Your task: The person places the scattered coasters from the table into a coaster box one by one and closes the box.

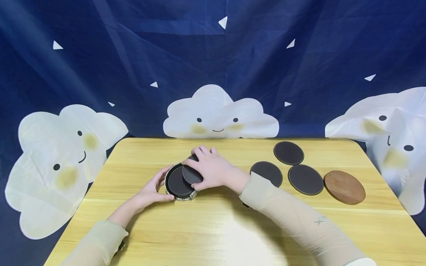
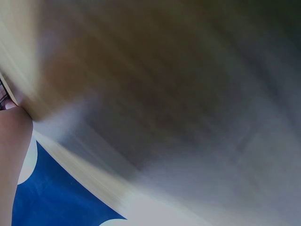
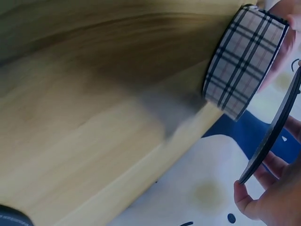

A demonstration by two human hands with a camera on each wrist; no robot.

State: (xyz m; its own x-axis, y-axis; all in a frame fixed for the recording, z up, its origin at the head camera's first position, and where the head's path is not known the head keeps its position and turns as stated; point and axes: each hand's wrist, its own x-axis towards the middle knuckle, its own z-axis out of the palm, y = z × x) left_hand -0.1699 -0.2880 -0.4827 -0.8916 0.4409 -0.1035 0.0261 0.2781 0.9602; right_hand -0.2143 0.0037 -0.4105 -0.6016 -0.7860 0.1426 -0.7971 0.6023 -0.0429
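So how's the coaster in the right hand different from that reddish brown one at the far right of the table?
The held coaster is dark, almost black; the reddish brown coaster is warm brown. The held coaster is tilted in the right hand over the plaid holder, while the reddish brown coaster lies flat and untouched on the table. The reddish brown one looks thicker. Both are round.

Most of the left wrist view is a motion-blurred stretch of the wooden bench (image 2: 155,94), its grain smeared into brown and grey streaks. Its pale edge runs diagonally toward the lower middle. Below that edge lies the blue cloth (image 2: 61,197) with a white patch. At the far left edge shows part of the left hand (image 2: 11,155), too close to tell how its fingers lie.
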